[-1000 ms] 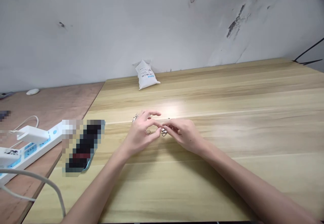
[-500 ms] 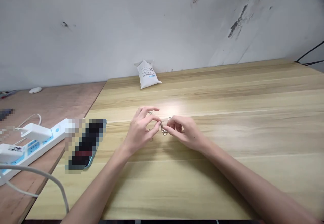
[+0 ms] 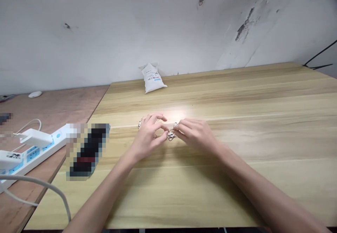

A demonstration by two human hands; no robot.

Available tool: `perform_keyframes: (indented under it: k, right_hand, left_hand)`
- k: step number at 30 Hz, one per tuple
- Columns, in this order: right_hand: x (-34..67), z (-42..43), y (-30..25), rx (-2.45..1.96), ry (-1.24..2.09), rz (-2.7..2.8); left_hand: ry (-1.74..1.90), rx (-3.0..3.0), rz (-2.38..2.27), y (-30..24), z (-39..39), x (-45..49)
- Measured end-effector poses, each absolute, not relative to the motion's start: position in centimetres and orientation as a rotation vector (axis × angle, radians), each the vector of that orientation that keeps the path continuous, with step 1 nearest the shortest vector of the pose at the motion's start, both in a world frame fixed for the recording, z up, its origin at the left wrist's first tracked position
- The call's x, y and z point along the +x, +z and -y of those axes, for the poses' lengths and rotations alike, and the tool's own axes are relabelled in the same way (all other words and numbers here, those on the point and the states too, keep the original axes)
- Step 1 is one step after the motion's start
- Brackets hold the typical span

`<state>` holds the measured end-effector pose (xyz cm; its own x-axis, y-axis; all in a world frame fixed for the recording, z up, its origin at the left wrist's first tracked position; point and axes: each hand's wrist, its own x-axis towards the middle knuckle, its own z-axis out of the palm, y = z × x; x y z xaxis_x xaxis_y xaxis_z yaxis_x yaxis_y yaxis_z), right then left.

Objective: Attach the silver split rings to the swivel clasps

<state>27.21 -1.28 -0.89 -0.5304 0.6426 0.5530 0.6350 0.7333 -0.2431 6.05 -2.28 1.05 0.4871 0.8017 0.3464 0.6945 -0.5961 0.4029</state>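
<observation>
My left hand [image 3: 147,134] and my right hand [image 3: 195,134] meet over the middle of a light wooden table [image 3: 237,120]. Both pinch a small cluster of silver metal clasps or rings [image 3: 171,134] between thumb and fingertips. My left hand's other fingers curl above the pinch. More small silver pieces [image 3: 139,123] lie on the table just left of my left hand. What exactly the pieces are is too small to make out.
A small white pouch [image 3: 152,78] leans against the scuffed white wall at the back. Left of the table, on a darker reddish board, lie a white power strip [image 3: 34,148] with a charger and cables, a pixelated dark object [image 3: 88,151], and a white mouse [image 3: 35,94].
Both hands have stayed together over the same spot, fingers shifting slightly around the metal pieces. My right hand has turned more palm-down. The silver pieces left of my left hand show again.
</observation>
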Motion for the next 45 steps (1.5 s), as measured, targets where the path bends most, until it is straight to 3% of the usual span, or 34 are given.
perform_keyframes:
  k: [5, 16, 27, 36, 45]
  right_hand:
    - [25.2, 3.4, -0.6, -0.664, -0.263, 2.422]
    - [26.7, -0.5, -3.7, -0.996, 0.008, 2.255]
    - [26.5, 0.0, -3.3, -1.044, 0.149, 2.281]
    - [26.3, -0.1, -3.5, -1.011, 0.251, 2.197]
    - [25.6, 1.6, -1.4, -0.726, 0.832, 2.106]
  left_hand:
    - [0.621, 2.505, -1.222, 1.5, 1.4, 4.6]
    - [0.281, 2.608, -1.146, 2.5, 0.5, -0.6]
    - [0.34, 3.048, -1.392, 0.0, -4.7, 3.3]
    - [0.567, 2.948, -1.325, 1.4, -2.4, 3.7]
    - [0.854, 2.521, -1.056, 2.7, 1.5, 4.7]
